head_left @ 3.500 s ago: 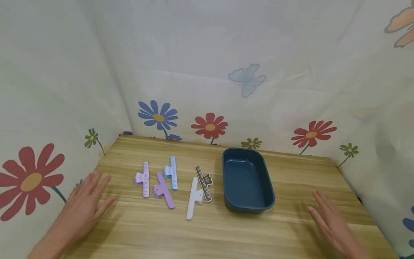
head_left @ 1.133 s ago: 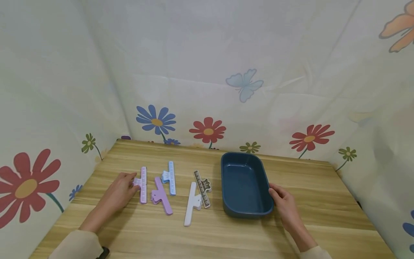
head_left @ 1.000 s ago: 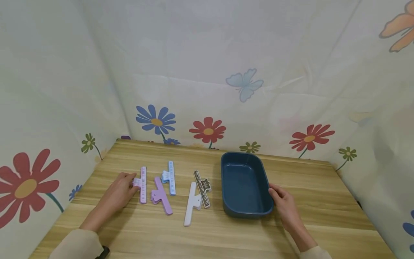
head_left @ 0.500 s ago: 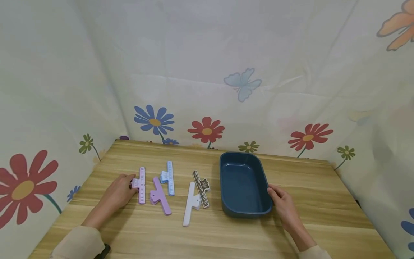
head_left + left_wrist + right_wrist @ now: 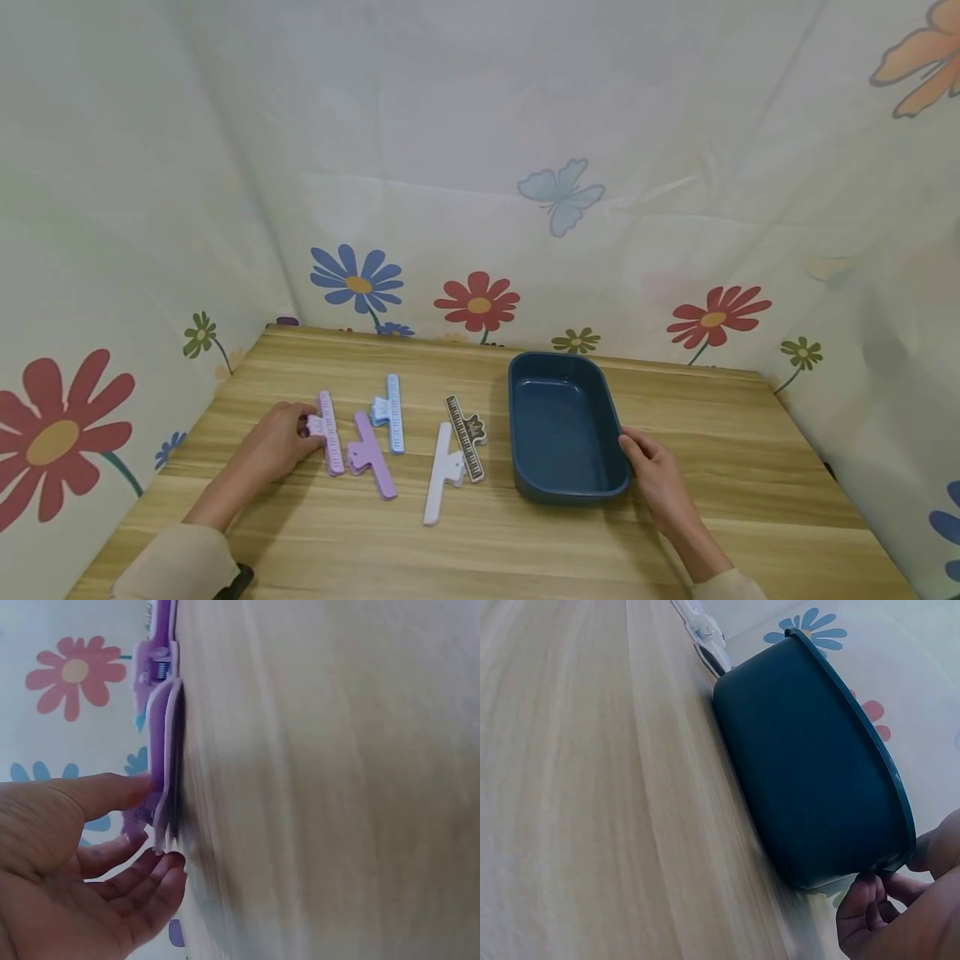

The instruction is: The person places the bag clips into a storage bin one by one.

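The pale lilac clip (image 5: 331,433) is at the left of the table (image 5: 360,550), its handle pinched between the left hand's (image 5: 276,442) thumb and fingers. Just right of it lie a purple clip (image 5: 372,456) and, farther back, a blue clip (image 5: 395,414). Beyond them, a white clip (image 5: 438,473) lies beside a black-patterned clip (image 5: 465,439). Farther right stands a dark blue basin (image 5: 566,437), its right rim pinched by the right hand's (image 5: 660,479) fingers. A flowered sheet (image 5: 450,100) hangs behind.
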`<action>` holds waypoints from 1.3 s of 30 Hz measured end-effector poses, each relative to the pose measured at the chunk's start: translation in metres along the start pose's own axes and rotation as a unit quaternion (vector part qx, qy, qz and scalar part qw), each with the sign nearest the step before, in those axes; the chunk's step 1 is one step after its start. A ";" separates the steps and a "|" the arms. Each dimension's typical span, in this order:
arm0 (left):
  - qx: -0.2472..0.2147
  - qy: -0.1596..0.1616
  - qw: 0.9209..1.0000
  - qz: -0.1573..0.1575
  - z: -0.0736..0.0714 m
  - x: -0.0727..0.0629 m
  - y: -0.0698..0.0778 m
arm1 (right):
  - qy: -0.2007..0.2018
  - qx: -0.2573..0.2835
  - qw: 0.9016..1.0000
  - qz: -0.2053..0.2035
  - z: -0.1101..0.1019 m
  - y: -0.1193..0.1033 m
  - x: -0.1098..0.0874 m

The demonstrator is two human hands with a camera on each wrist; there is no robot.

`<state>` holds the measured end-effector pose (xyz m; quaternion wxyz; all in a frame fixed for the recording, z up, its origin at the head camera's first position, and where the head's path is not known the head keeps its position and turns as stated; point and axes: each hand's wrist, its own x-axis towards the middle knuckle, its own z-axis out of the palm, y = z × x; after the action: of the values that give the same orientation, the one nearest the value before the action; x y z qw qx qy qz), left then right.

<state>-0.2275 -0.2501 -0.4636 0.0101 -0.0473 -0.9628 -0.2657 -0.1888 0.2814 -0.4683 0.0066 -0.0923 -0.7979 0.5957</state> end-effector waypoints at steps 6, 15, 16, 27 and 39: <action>-0.027 0.012 0.999 0.024 -0.004 0.001 0.000 | -0.001 -0.002 1.000 -0.004 0.000 -0.001 -0.001; -0.066 0.016 0.998 0.007 -0.011 -0.004 0.009 | 0.004 -0.003 1.000 -0.010 0.001 -0.002 -0.002; -0.073 0.018 0.997 0.006 -0.012 -0.005 0.011 | 0.003 -0.001 1.000 -0.011 0.000 -0.002 -0.002; -0.091 0.036 0.995 0.027 -0.032 -0.010 0.037 | 0.004 -0.001 1.000 -0.017 0.001 0.002 -0.001; -0.091 0.029 0.994 0.052 -0.052 -0.012 0.058 | 0.003 -0.005 1.000 -0.020 0.000 0.001 -0.002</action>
<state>-0.2102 -0.2281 -0.3903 0.0479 -0.0905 -0.9303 -0.3521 -0.1864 0.2812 -0.4691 0.0201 -0.0782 -0.8025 0.5911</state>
